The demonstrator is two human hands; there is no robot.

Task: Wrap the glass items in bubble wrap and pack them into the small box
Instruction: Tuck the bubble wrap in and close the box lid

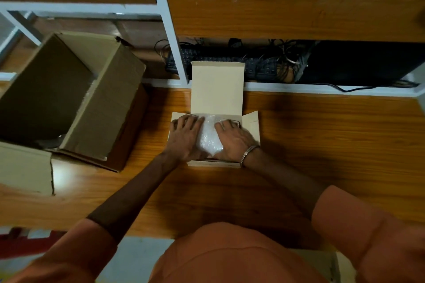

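From your head camera, both your hands lie palm-down inside the small box (216, 163) on the wooden table (322, 145). Your left hand (186, 136) and right hand (232, 139) press flat on the bubble-wrapped bundle (210, 138) — fingers spread wide, pinning it rather than gripping it. The bundle shows in the gap between your hands, inside the box. Just beyond your fingertips the box lid (217, 88) stands open. A bracelet (248, 153) circles your right wrist. Well to the left of your left fingers sits a large open carton (110, 103) — what it holds is too dark to make out.
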